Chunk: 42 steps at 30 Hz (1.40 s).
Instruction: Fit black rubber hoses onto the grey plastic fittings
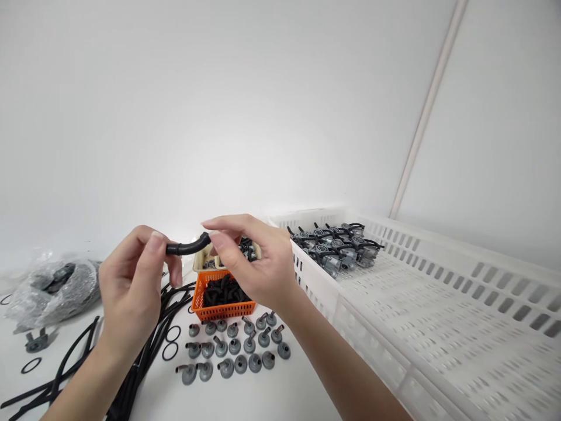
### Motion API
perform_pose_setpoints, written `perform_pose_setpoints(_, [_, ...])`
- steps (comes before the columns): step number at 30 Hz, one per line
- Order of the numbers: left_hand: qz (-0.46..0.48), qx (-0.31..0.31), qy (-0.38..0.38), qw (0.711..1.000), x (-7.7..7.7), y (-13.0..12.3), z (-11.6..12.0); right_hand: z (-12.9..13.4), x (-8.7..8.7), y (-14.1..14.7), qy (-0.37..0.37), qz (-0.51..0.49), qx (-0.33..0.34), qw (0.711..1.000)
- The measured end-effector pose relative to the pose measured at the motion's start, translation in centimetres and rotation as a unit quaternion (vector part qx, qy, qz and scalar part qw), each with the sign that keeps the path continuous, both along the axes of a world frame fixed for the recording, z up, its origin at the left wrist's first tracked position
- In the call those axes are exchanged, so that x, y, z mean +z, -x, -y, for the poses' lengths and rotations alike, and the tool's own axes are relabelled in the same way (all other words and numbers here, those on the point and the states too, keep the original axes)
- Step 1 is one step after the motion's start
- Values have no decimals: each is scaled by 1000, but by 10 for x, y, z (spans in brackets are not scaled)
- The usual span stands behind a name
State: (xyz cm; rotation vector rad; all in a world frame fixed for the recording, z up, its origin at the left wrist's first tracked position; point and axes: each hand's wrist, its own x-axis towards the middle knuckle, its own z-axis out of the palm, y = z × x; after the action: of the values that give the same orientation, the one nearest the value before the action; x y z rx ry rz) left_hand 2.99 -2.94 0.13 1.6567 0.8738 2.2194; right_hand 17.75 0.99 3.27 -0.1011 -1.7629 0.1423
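My left hand (pixel 138 275) pinches a short bent black rubber tube (pixel 186 248) between thumb and fingers. A raised ring shows along the tube, and its far end bends upward. Closed loosely around that upturned end are the thumb and index finger of my right hand (pixel 258 257). The tube is held in the air above the table. Behind and below my right hand, an orange basket (pixel 223 316) holds a pile of small black rubber pieces (pixel 223 290). Grey round fittings with short pipe stubs (pixel 234 346) lie in rows in front of it.
A large white slotted crate (pixel 421 298) stands at right, with assembled clear-and-grey parts (pixel 335 245) inside. Left lie long black hoses (pixel 144 345), black rings (pixel 170 351), a grey fitting (pixel 37 340) and a bubble-wrap bag (pixel 56 292). A cream bin (pixel 202 260) sits behind the basket.
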Motion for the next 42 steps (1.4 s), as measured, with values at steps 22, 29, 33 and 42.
perform_pose_setpoints(22, [17,-71,92,993,5,-3,-2,-2,-2,2,-20,-15,-14,1000])
perform_pose_setpoints(29, [30,-1,74,997,2,-2,-3,-3,-1,0,-7,-67,-60,996])
perform_pose_setpoints(33, [3,22,60,998,2,-5,-1,-2,0,0,11,-72,-80,994])
perform_pose_setpoints(42, [-25,37,37,998,0,-6,-4,-2,-2,0,25,-62,-79,995])
